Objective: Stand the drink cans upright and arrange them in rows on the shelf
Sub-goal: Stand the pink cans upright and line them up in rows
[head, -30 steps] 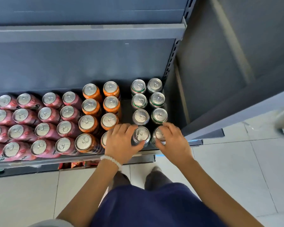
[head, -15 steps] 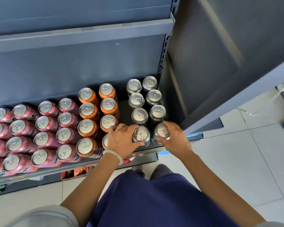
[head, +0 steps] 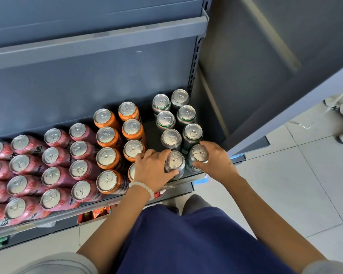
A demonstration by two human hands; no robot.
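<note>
My right hand (head: 216, 163) has slid off the top of its can since a moment ago, so now I can see the whole shiny lid. My left hand (head: 152, 171) has hardly moved.

My left hand is wrapped around the front dark can (head: 174, 164). My thumb is on the near side and my fingers curl around the far side. My right hand is wrapped around the dark can beside it (head: 198, 158), with my fingers on its right side. Both cans stand up straight at the front edge of the shelf (head: 111, 202), close together.

Behind them are six more dark cans (head: 170, 138), standing in two rows that go to the back. To the left, past a small gap, are the orange cans (head: 107, 156) in two rows. One orange can is partly hidden under my left hand. Farther left are lots of pink cans (head: 52, 177), all standing up in rows too.

I have a white bead bracelet (head: 142, 187) on my left wrist. The floor (head: 285, 186) on the right is pale tile.
</note>
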